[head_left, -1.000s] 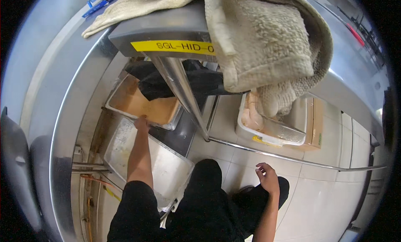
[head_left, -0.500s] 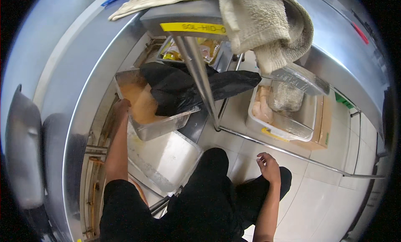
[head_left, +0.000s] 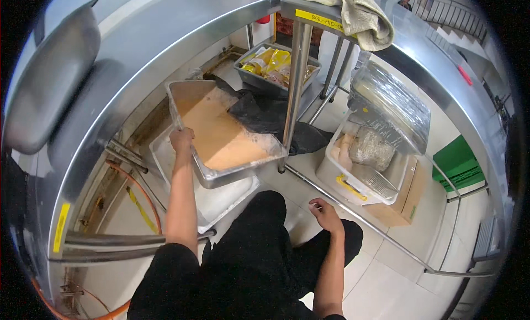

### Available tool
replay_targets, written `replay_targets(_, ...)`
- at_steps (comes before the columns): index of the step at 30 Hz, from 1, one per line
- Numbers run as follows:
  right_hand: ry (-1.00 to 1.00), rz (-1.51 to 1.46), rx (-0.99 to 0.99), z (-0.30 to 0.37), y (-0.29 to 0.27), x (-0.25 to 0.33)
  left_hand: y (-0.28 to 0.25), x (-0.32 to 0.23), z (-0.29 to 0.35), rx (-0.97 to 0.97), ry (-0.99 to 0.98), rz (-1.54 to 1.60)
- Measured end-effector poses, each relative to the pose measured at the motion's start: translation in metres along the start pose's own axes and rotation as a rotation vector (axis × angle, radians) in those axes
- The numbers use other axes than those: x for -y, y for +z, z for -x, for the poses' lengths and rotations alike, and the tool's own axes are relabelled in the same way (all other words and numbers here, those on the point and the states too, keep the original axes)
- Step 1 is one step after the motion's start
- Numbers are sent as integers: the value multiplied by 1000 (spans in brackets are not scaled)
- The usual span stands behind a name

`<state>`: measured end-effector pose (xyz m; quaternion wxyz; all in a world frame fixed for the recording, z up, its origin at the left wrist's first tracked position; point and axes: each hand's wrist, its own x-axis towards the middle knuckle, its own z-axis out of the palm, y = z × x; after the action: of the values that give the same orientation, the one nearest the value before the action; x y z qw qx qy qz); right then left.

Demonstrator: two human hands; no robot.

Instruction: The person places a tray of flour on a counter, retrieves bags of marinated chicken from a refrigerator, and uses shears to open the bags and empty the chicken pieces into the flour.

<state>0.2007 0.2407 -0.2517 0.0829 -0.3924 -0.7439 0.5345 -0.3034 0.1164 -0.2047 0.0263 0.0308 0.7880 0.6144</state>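
Observation:
My left hand (head_left: 182, 139) is closed on the left rim of a deep metal pan (head_left: 207, 179) of orange-tan powder (head_left: 223, 138). A crumpled black plastic sheet (head_left: 265, 116) lies over the pan's far right side and trails past the table leg. Under the pan, a second tray (head_left: 221, 201) holds a white powder or its residue. The pan overlaps most of this tray, so much of it is hidden. My right hand (head_left: 324, 214) rests empty above my right knee, its fingers loosely bent and apart.
A steel table leg (head_left: 297, 83) stands just beyond the pan, and a low metal rail (head_left: 353, 212) runs right. Farther back sits a grey bin (head_left: 265, 84) of yellow packets. At right are a white tub (head_left: 326, 168), a wrapped container (head_left: 392, 107) and a cardboard box (head_left: 406, 204).
More of the orange-tan powder shows, with the black sheet now farther back and to the right. My left hand still grips the pan. The whole view has shifted.

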Motion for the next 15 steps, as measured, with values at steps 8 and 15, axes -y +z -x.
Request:
replay_targets(8, 34, -390, -94, -36, 11, 12, -29, -47, 119, 126, 26, -64)
replay_targets(15, 47, -75, -227, -35, 46, 23, -74, -66, 175, 270, -37, -95)
